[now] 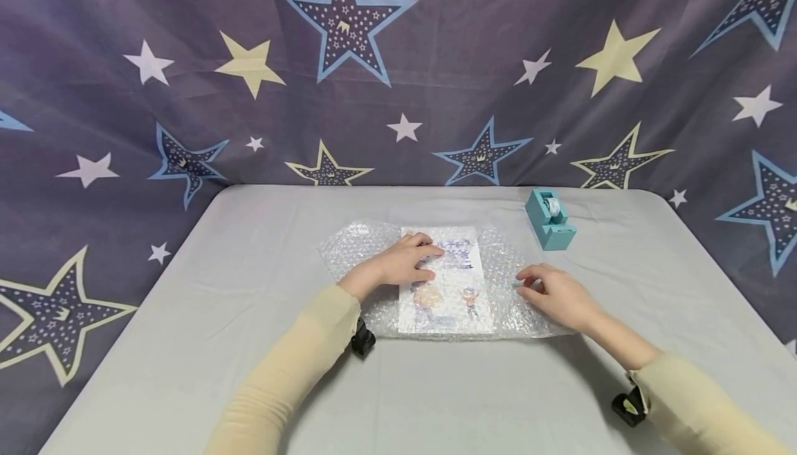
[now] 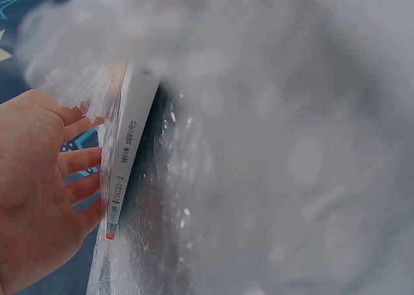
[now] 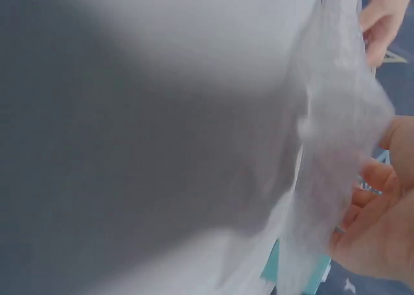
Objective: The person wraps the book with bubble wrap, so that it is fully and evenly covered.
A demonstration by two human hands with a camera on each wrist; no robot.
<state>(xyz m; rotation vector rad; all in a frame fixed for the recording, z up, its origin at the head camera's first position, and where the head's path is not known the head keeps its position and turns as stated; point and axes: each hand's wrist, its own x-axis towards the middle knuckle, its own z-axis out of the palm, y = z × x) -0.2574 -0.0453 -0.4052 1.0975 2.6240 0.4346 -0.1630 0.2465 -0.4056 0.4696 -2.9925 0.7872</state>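
The left hand [image 1: 398, 263] rests with fingers spread over the book [image 1: 445, 313], which lies beneath and beside their tips, on bubble wrap [image 1: 503, 261] reaching out past both sides. The right hand [image 1: 557, 296] bends its fingers by the wrap; whether they pinch it, I cannot tell. Beyond them stands a teal tape dispenser [image 1: 554, 235].

Pale grey table [image 1: 461, 393]; on it, bubble wrap [image 1: 507, 310], teal tape dispenser [image 1: 554, 235] farther right.

White book [image 1: 463, 282] (illustrated cover) amid bubble wrap [image 1: 506, 282]
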